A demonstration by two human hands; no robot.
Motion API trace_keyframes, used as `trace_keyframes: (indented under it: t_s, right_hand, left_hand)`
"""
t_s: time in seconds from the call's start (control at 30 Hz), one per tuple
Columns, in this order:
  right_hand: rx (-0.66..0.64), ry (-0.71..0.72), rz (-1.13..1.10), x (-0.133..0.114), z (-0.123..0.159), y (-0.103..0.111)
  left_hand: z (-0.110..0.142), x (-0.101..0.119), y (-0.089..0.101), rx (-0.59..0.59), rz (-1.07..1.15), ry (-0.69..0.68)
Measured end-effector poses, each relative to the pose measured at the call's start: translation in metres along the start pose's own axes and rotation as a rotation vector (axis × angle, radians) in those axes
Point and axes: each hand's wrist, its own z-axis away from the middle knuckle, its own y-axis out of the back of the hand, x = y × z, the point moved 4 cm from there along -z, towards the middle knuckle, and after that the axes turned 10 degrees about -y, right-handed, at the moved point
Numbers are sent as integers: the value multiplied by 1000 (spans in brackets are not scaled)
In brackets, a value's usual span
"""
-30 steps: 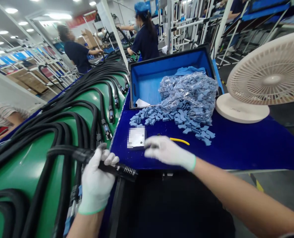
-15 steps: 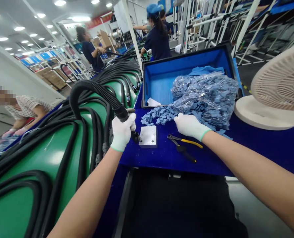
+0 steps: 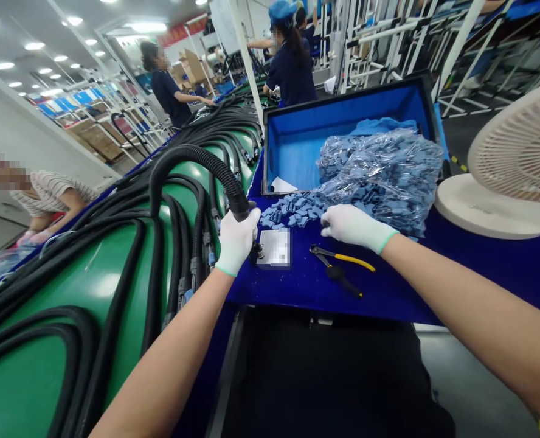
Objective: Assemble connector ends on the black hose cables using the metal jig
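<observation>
My left hand [image 3: 238,240], in a white glove, is shut on a black corrugated cable hose [image 3: 192,156] near its end. A black spring-wrapped connector [image 3: 255,253] sticks out below my fist, beside a square metal plate [image 3: 274,248] partly blurred out. My right hand [image 3: 354,227], also gloved, lies flat and holds nothing. Its fingertips are close to loose blue foam pieces [image 3: 290,212]. Just below it are yellow-handled pliers [image 3: 338,265]. A clear plastic bag of blue foam pieces [image 3: 382,182] rests behind my right hand.
A blue-lined bin [image 3: 347,97] stands behind the bag on the blue felt bench [image 3: 402,292]. Several black cables lie along a green bench [image 3: 83,286] on the left. A white fan [image 3: 520,152] stands at right. Co-workers [image 3: 169,91] [image 3: 292,67] work farther back.
My left hand has risen and moved right to the metal plate, lifting the hose into a high arc. My right hand has moved away from the plate toward the foam pieces.
</observation>
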Motion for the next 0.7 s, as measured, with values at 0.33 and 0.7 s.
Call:
trace_keyframes:
  t_s: [0.33, 0.7]
  right_hand:
    - [7, 341, -800, -100, 10, 2]
    - [-99, 404, -697, -138, 1, 11]
  left_hand:
    - [0, 5, 10, -109, -60, -31]
    - [-4, -3, 17, -108, -112, -32]
